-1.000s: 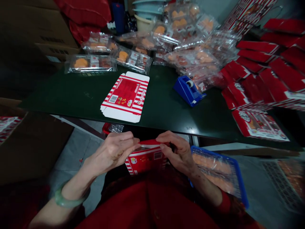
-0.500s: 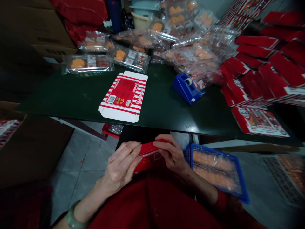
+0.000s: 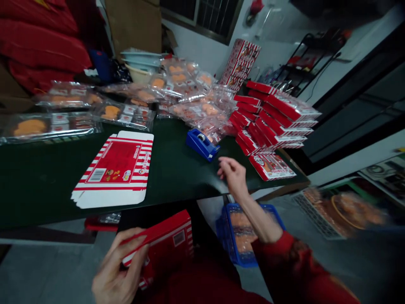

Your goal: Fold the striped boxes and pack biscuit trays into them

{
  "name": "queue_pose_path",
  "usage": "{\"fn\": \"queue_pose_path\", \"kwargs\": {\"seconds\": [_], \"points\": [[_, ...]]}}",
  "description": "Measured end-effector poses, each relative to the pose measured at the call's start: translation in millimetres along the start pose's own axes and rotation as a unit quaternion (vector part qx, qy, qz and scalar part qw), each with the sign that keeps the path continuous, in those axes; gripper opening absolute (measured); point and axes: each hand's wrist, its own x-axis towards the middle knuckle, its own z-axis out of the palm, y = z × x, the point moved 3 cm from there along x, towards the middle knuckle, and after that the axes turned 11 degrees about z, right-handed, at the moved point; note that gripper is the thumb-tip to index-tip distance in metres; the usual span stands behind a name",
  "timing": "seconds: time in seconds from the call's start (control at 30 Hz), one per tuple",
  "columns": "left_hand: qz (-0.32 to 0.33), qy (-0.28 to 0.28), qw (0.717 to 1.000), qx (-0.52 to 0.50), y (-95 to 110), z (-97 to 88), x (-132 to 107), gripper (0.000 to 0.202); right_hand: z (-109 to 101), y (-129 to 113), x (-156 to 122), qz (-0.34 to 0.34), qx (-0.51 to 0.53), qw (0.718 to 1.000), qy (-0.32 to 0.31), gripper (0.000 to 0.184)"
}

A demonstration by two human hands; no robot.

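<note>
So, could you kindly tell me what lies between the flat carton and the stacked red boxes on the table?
In the head view, a blue tape dispenser sits on the table between the flat carton and the red boxes.

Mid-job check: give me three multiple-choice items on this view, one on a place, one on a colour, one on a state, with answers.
1. Where is the blue plastic tape dispenser?
A) on the dark green table
B) inside the blue crate
C) on the floor

2. What colours stripe the flat cardboard carton?
A) blue and white
B) red and white
C) green and white

3. How is the right hand?
A) pinching the tape dispenser
B) open and empty above the table
C) inside the crate

1 A: it sits on the tabletop.
2 B: red bands alternate with white.
3 B: its fingers hold nothing.
</note>
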Motion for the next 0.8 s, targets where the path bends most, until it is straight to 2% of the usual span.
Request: {"fn": "queue_pose_path", "kwargs": {"seconds": [0.07, 0.13, 0.17, 0.27, 0.4, 0.5, 0.57, 0.7, 0.8], "points": [[0.0, -0.004, 1.0, -0.017, 5, 1.3, 0, 0.019, -6, -16, 48, 0.025, -0.03, 0.999, 0.026, 0.024], [0.004, -0.001, 1.0, -0.029, 8, 3.0, 1, 0.021, -4, -32, 86, 0.056, -0.068, 0.996, 0.003, 0.012], [0.007, 0.003, 0.999, -0.032, 9, 3.5, 1, 0.021, -2, -38, 100, 0.076, -0.088, 0.993, -0.017, 0.006], [0.005, 0.014, 0.999, -0.029, 8, 2.5, 1, 0.021, 6, -49, 123, 0.148, -0.14, 0.976, -0.075, 0.019], [0.02, 0.013, 1.0, -0.013, 8, -2.1, 0, 0.02, 13, -49, 125, 0.223, -0.152, 0.956, -0.113, 0.012], [0.004, 0.011, 1.0, -0.017, 9, -4.1, 0, 0.019, 16, -42, 117, 0.253, -0.114, 0.954, -0.116, 0.022], [-0.011, 0.01, 1.0, -0.023, 8, -4.0, 1, 0.018, 16, -37, 109, 0.252, -0.067, 0.96, -0.103, 0.026], [0.0, 0.007, 1.0, -0.021, 7, -1.6, 3, 0.015, 9, -26, 91, 0.224, 0.042, 0.97, -0.083, 0.008], [0.004, -0.002, 1.0, -0.006, 7, 1.3, 4, 0.011, 2, -15, 81, 0.212, 0.098, 0.969, -0.082, 0.013]]}}
